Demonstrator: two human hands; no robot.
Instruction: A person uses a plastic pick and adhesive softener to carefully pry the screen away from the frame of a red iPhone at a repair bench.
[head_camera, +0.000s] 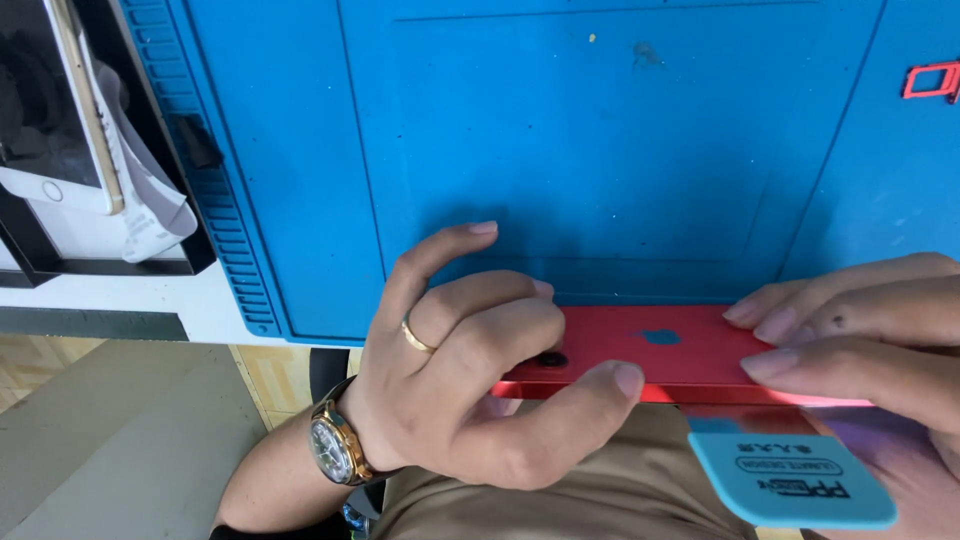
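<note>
A red phone (660, 350) lies back side up at the near edge of the blue work mat (560, 140), held between both hands. My left hand (470, 370) grips its left end, thumb along the near edge and fingers curled over the back; it wears a gold ring and a wristwatch. My right hand (860, 340) holds the right end with fingers lying over the back. A light blue plastic pry card (790, 480) sits under the right hand, just below the phone's near edge.
At the far left, a black tray (160, 250) holds a white phone (60, 110) with a gold frame and paper. A small red SIM tray (932, 80) lies on the mat at the upper right. Floor tiles and my lap show below the table edge.
</note>
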